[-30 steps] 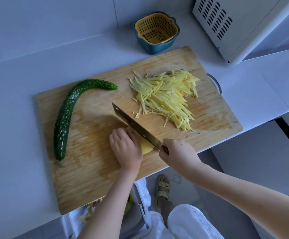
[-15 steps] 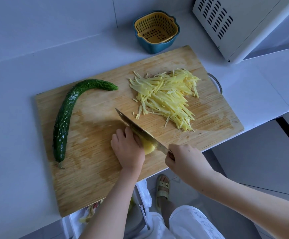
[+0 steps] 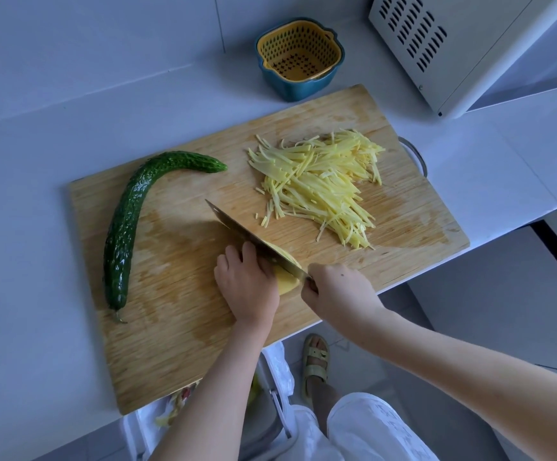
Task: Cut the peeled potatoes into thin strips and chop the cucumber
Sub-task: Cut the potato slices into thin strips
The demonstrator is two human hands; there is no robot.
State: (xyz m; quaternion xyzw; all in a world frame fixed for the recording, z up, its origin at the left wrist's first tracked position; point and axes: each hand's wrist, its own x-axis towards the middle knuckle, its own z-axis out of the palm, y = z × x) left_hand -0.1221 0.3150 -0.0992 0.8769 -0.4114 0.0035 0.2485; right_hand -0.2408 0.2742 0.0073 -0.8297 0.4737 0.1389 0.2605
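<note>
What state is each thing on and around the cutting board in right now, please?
potato: peeled, partly sliced, held down by the left hand.
knife: blade on the potato, gripped by the right hand.
potato strips: cut, lying in a pile.
cucumber: whole, uncut, lying flat.
strainer: upright, nothing in it.
cutting board: flat on the counter, wet in patches.

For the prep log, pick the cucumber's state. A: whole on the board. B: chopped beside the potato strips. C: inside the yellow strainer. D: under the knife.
A: the cucumber lies uncut on the cutting board, left of the knife, whose blade sits on the potato.
</note>
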